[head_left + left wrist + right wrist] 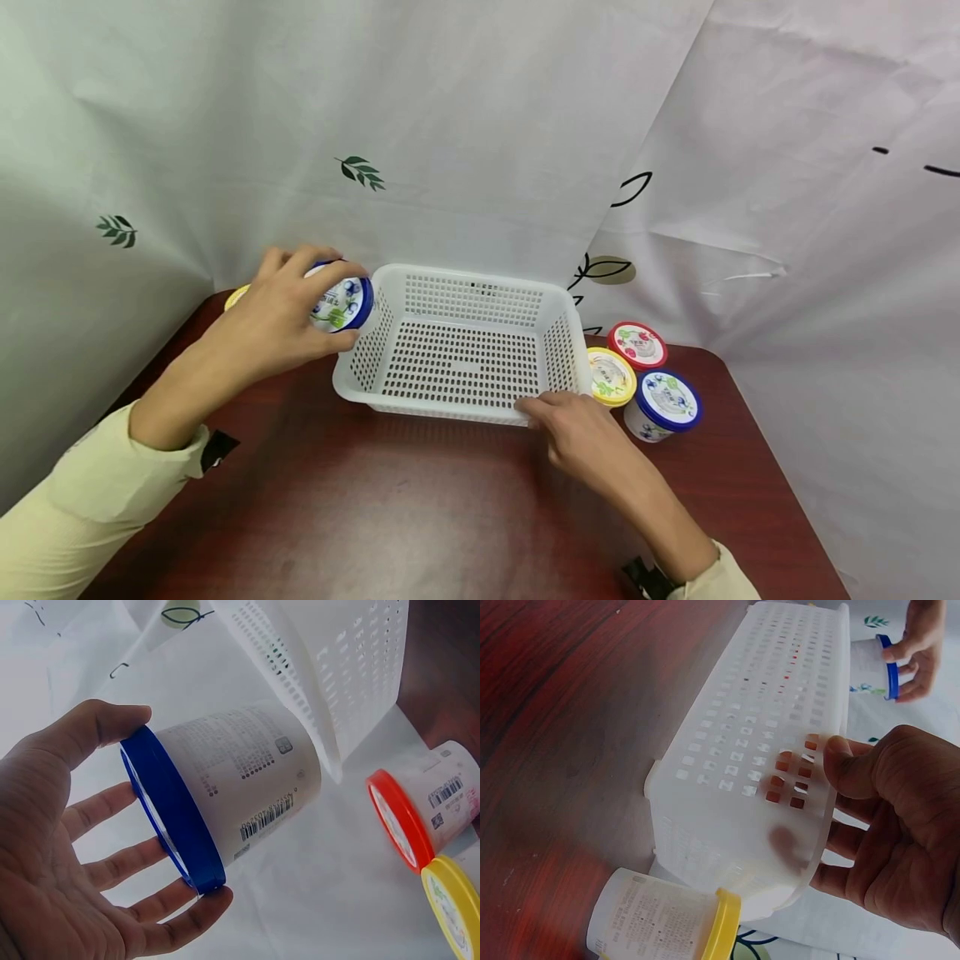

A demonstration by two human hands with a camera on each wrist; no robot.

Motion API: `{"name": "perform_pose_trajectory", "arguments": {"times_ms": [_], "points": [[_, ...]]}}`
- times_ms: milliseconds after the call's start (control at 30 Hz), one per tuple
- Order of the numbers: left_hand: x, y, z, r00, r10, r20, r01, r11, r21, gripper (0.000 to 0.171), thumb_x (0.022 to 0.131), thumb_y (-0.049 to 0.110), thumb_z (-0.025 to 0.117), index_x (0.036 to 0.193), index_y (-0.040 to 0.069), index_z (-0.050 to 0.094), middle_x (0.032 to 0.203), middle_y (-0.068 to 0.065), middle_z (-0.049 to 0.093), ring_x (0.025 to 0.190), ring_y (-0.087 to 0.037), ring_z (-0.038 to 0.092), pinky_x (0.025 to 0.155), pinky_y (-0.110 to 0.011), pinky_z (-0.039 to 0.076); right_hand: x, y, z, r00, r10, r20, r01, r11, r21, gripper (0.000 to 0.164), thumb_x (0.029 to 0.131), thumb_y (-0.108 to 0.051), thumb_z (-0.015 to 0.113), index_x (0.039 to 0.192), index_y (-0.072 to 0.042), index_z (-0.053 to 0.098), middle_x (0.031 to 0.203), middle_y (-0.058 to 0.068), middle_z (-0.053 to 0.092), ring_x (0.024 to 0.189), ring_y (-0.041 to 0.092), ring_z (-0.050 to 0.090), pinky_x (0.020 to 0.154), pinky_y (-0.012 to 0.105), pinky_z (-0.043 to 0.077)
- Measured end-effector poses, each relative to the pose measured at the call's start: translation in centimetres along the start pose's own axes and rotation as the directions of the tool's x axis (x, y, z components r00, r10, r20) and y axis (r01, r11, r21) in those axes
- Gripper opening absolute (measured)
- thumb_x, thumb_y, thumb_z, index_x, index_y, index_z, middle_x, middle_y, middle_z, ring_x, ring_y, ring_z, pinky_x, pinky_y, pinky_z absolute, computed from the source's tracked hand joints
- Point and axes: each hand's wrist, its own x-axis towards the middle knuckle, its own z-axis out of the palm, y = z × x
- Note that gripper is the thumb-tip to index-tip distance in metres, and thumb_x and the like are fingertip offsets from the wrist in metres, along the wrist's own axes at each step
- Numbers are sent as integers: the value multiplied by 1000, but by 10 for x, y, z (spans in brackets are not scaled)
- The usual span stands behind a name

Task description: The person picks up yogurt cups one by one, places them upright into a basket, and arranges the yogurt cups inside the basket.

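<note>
My left hand (281, 312) grips a blue-lidded tub (240, 776) by its lid rim, thumb on one side and fingertips on the other. The tub is raised beside the left end of a white perforated plastic basket (348, 387). In the left wrist view its printed side and barcode show, and it is tilted. My right hand (581, 433) holds the basket's near right rim, thumb outside and fingers over the inner side, as the right wrist view shows. The basket stands on the table, and its perforated floor is visible.
Right of the basket stand a yellow-lidded tub (611, 377), a red-lidded tub (637, 345) and another blue-lidded tub (663, 404). Behind my left hand, a yellow lid (236, 297) peeks out; a red-lidded tub (435, 799) stands near it. A white curtain (480, 167) hangs behind the dark-red table (420, 500).
</note>
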Motion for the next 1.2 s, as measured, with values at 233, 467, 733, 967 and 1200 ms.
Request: {"name": "perform_pose_trajectory", "arguments": {"times_ms": [233, 467, 733, 967, 1200], "points": [[0, 2, 7, 998, 62, 9, -62, 998, -25, 67, 81, 19, 95, 144, 23, 71, 154, -17, 60, 134, -54, 46, 100, -66, 48, 0, -1, 0, 999, 35, 37, -36, 999, 8, 36, 94, 3, 76, 120, -21, 80, 96, -2, 79, 87, 20, 75, 74, 37, 61], [0, 6, 13, 995, 84, 47, -83, 996, -23, 70, 83, 23, 96, 147, 24, 69, 160, -17, 57, 138, -53, 44, 101, -66, 49, 0, -1, 1, 998, 48, 47, -49, 999, 13, 35, 94, 3, 76, 121, -19, 81, 98, 0, 81, 88, 20, 76, 76, 37, 62], [1, 8, 21, 985, 169, 39, -168, 986, -16, 67, 85, 24, 95, 147, 22, 70, 161, -18, 57, 138, -53, 46, 102, -69, 51, 1, -1, 1, 993, 82, 82, -84, 996, 19, 36, 96, 2, 76, 126, -18, 82, 106, 2, 84, 93, 22, 77, 81, 39, 65], [0, 9, 27, 979, 181, 91, -180, 983, -24, 68, 86, 22, 97, 149, 22, 70, 162, -17, 56, 145, -53, 45, 111, -72, 49, 0, -1, 0, 997, 54, 57, -55, 998, 11, 37, 94, 3, 75, 123, -19, 81, 100, 1, 81, 89, 22, 76, 76, 38, 62], [3, 12, 33, 972, 190, 136, -189, 982, -22, 72, 87, 29, 98, 153, 26, 68, 164, -14, 56, 142, -50, 48, 108, -70, 53, 1, -1, 1, 999, 34, 39, -34, 999, 1, 37, 93, 4, 76, 120, -20, 80, 95, -2, 78, 85, 21, 74, 73, 35, 60]]}}
